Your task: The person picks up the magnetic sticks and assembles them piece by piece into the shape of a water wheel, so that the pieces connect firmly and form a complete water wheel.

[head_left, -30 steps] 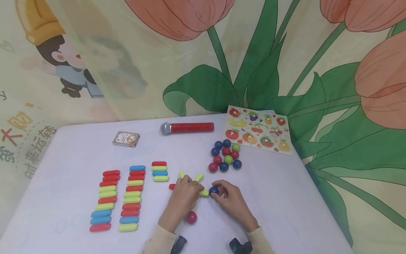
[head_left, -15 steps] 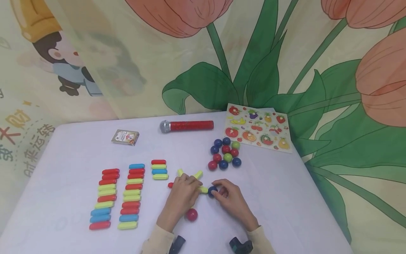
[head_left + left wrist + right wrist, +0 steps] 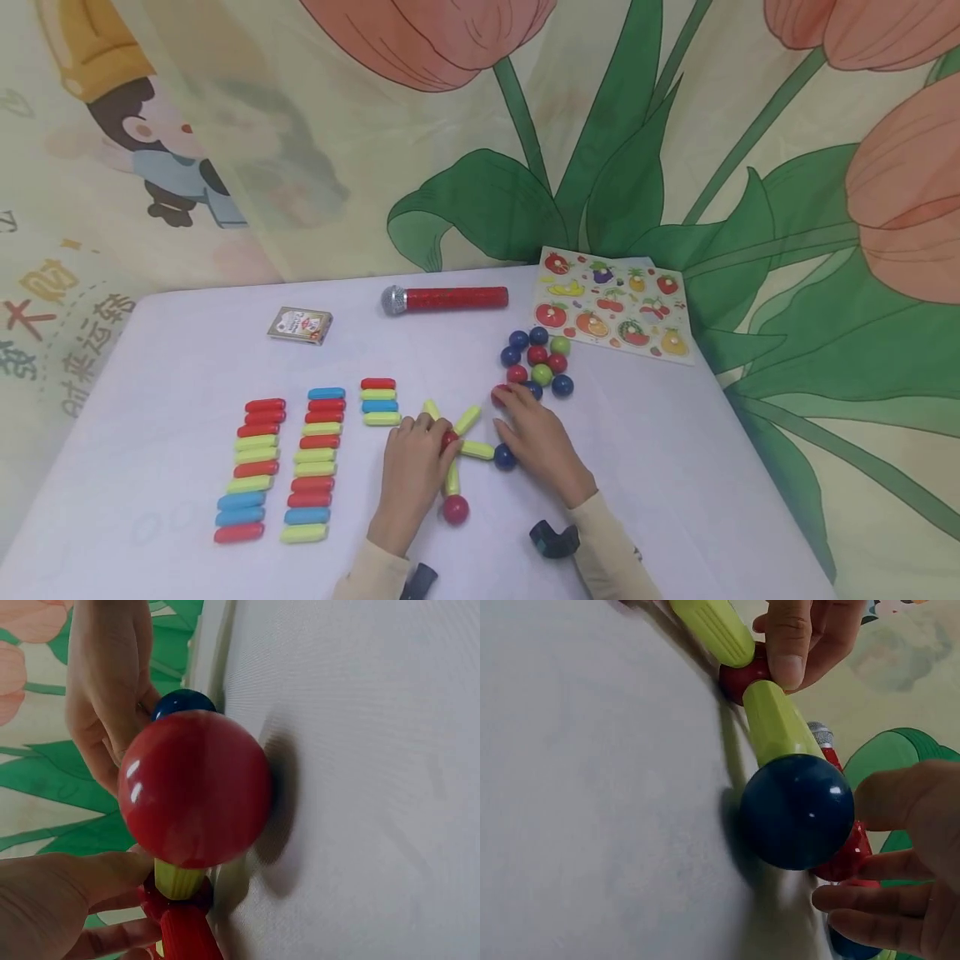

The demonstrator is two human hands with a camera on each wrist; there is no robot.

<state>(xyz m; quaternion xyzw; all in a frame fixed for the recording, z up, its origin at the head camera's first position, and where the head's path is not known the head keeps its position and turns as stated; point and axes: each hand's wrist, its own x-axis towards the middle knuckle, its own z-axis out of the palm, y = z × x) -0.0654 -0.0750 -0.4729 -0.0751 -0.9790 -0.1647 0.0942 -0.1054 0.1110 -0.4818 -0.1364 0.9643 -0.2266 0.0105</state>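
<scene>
In the head view my left hand point(image 3: 414, 467) holds the red hub ball point(image 3: 450, 440) of a ball-and-stick shape, thumb against it. Yellow-green sticks point(image 3: 477, 450) spread out from this hub; a red stick point(image 3: 187, 934) shows in the left wrist view. One stick ends in a red ball point(image 3: 455, 509) toward the front, another in a blue ball point(image 3: 505, 456) on the right. My right hand point(image 3: 542, 437) is away from that blue ball, its fingers extended over a red ball point(image 3: 500, 395) at the near edge of the loose balls. Fingertips overlap this red ball in the head view.
Loose red, blue and green balls point(image 3: 537, 355) cluster behind my right hand. Coloured sticks lie in columns on the left, one column point(image 3: 315, 456) being the middle. Farther back are a small card box point(image 3: 300, 325), a red microphone-shaped tube point(image 3: 456, 298) and a fruit-picture board point(image 3: 615, 304).
My right hand has let go of the blue ball at the stick's end and moved back to the loose balls. My left hand has shifted slightly left, uncovering the hub ball.
</scene>
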